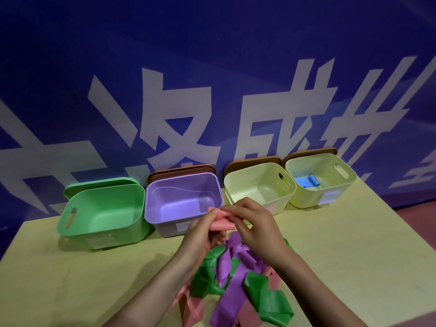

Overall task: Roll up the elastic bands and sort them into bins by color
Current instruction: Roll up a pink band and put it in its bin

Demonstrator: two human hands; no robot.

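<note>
Both hands work a pink flat rubber elastic band [223,221], partly rolled into a short tube, held in the air just in front of the lilac plastic bin [184,201]. Left hand [200,234] pinches the roll's left end, fingers curled round it; right hand [254,223] has thumb & fingertips curled on the right end. Both clamped on the band, neither slack.

Handling, my guess: v. light, soft, floppy strip w/ grippy rubber surface. It'll spring open if let go, so keep pressure on the outer lap. Best hold = across the roll's ends, thumb on the loose edge; don't grab mid-strip or it'll sag & unwind.

Loose pile of green, purple & pink flat bands [236,284] lies on the yellow-green tabletop [70,279], nearer the person than the lilac bin. Green plastic bin [103,208] sits just left of lilac bin. First pale-yellow plastic bin [259,185] is just right of it; second pale-yellow plastic bin [318,178] is further right and holds a rolled blue band [308,180]. Which bin takes pink: can't tell.
</note>
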